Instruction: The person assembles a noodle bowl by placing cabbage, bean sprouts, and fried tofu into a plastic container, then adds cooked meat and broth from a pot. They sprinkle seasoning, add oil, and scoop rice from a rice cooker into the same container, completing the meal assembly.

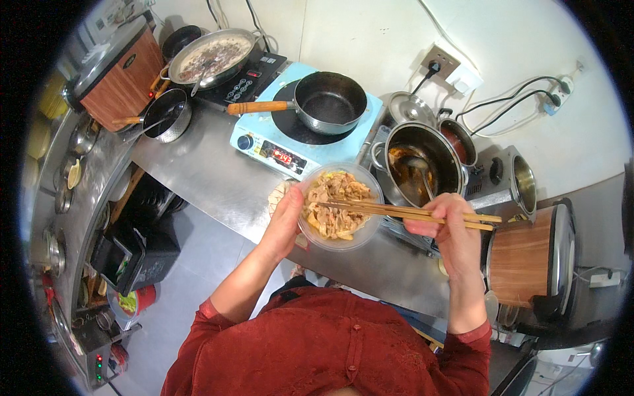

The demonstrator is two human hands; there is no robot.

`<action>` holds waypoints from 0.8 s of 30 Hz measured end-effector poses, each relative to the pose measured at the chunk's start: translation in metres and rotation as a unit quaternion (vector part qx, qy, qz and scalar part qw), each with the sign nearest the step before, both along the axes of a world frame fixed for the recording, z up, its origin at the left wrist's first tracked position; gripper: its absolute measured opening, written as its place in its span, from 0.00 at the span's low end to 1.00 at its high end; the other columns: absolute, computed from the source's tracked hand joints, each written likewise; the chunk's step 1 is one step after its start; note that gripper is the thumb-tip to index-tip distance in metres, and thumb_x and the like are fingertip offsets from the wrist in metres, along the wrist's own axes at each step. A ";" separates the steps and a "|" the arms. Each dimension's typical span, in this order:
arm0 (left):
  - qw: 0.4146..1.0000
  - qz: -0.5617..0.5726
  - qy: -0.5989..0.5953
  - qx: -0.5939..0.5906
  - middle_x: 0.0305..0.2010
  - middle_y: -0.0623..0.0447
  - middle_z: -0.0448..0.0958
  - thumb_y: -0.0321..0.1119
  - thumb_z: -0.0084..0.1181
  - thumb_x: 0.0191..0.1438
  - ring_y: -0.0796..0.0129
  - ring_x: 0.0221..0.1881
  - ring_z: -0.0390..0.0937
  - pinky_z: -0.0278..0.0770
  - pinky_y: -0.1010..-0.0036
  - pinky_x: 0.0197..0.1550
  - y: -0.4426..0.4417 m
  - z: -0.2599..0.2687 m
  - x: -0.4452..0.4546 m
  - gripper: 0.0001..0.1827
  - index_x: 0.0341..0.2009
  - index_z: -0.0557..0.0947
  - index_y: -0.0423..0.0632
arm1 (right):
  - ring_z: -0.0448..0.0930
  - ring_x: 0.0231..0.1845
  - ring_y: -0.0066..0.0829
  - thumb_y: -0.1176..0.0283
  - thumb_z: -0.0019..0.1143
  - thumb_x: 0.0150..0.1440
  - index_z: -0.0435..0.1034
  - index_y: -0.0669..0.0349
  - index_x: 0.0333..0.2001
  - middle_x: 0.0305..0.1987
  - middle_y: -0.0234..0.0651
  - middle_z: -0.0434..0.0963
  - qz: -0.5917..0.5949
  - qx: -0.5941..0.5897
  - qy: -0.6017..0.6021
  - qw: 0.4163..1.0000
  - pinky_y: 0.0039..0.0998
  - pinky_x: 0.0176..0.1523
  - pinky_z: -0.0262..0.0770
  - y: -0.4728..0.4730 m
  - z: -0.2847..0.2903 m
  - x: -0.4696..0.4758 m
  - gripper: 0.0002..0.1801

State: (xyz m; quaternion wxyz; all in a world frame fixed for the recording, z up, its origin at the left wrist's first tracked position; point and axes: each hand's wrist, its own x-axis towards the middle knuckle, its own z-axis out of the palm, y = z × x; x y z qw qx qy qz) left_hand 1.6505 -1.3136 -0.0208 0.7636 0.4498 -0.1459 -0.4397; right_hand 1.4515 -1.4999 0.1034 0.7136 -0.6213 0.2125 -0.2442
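Note:
My left hand grips the left rim of a clear plastic bowl, held above the counter's front edge. Cooked sliced meat with pale strips fills much of it. Wooden chopsticks lie in the fingers of my right hand, their tips touching the food. Just beyond the bowl, a dark saucepan with a wooden handle rests on a light-blue induction cooker whose display glows red. Behind my right hand stands a deep steel pot with a ladle in brownish liquid.
A wide pan of simmering food sits on a black induction cooker at back left. Beside it is a small saucepan. Wood-grain cookers stand at both ends. A smaller pot and plugged cables are at right. Below left is a black bin.

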 end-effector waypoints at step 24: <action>0.998 0.040 0.039 0.004 0.66 0.44 0.65 0.67 0.38 0.62 0.61 0.65 0.66 0.67 0.64 0.64 0.009 -0.002 0.004 0.45 0.66 0.61 0.39 | 0.82 0.38 0.36 0.59 0.45 0.68 0.69 0.68 0.32 0.40 0.40 0.71 -0.048 -0.123 0.025 0.991 0.34 0.44 0.82 0.036 0.022 -0.025 0.21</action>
